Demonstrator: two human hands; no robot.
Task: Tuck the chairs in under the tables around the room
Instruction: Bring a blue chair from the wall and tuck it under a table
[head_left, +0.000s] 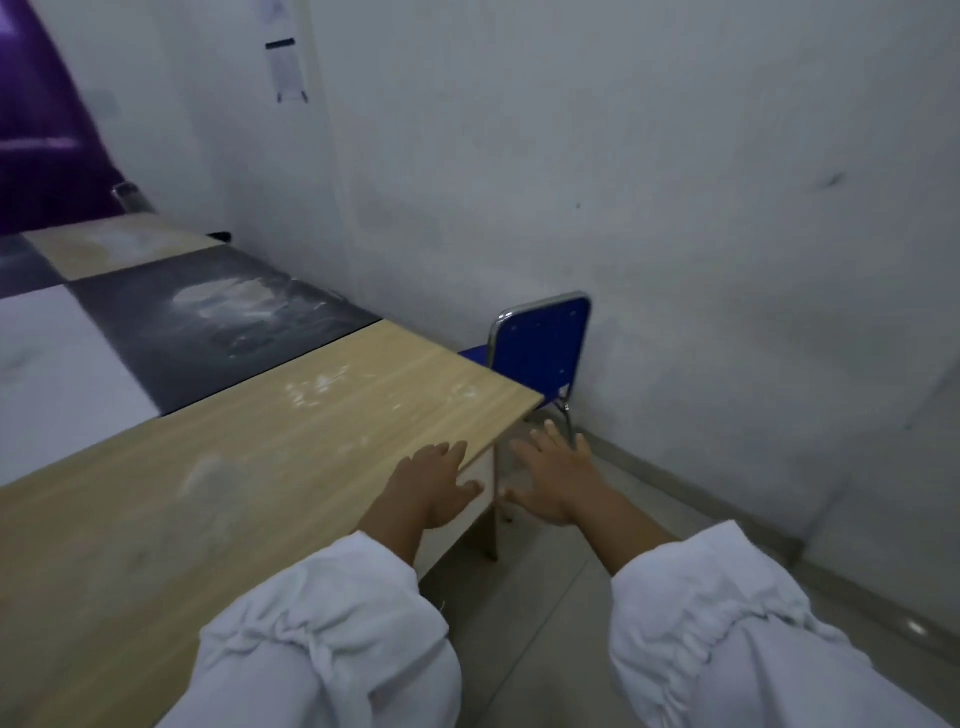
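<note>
The blue chair (540, 348) stands by the wall (675, 208) at the far end of the desk (311, 441), its seat seemingly partly under the top, so little remains here, while the left hand (436, 483) and the right hand (550, 478) reach forward, each grip open and empty.

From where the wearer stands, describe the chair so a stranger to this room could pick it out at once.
Start at the pale grey wall on the right and follow it down to the far corner of the wood-topped table. The chair stands there, between table and wall. Its bright blue back, rimmed in shiny metal, sets it apart from the plain wall and tabletop.
</note>
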